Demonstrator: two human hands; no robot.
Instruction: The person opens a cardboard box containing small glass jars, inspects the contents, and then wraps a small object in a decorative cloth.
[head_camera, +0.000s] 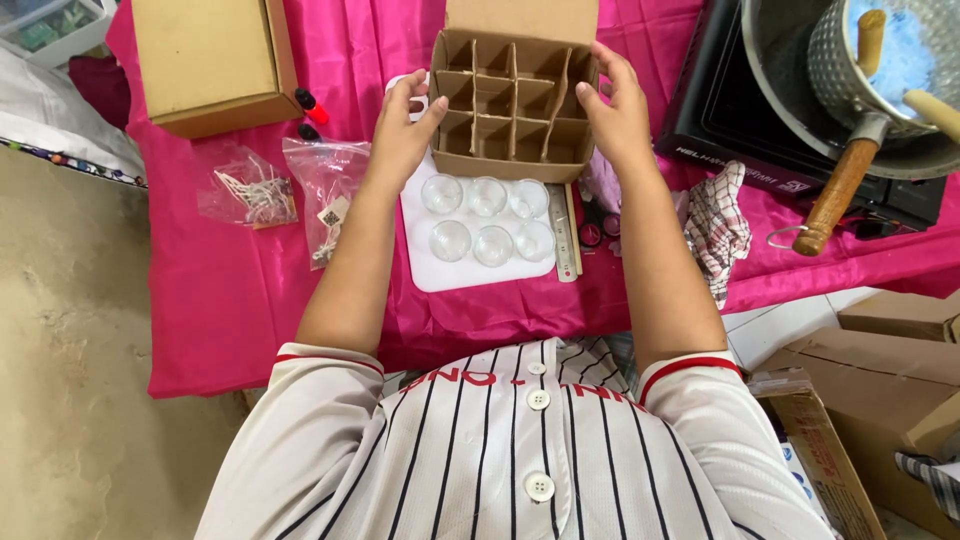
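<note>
A brown cardboard box (510, 160) with a grid of cardboard dividers stands open on the pink cloth. My left hand (402, 125) grips its left wall and my right hand (615, 105) grips its right wall. The box rests on the far end of a white tray (430, 265) that carries several clear glass cups (488, 220) in two rows just in front of the box. The box's compartments look empty.
A closed cardboard box (210, 60) stands at the back left, with two clear plastic bags (290, 190) of small parts below it. A metal ruler (562, 235), scissors and a checked rag (718, 225) lie right of the tray. A black stove (790, 130) with pots stands at the far right. Cardboard boxes (880, 390) sit on the floor.
</note>
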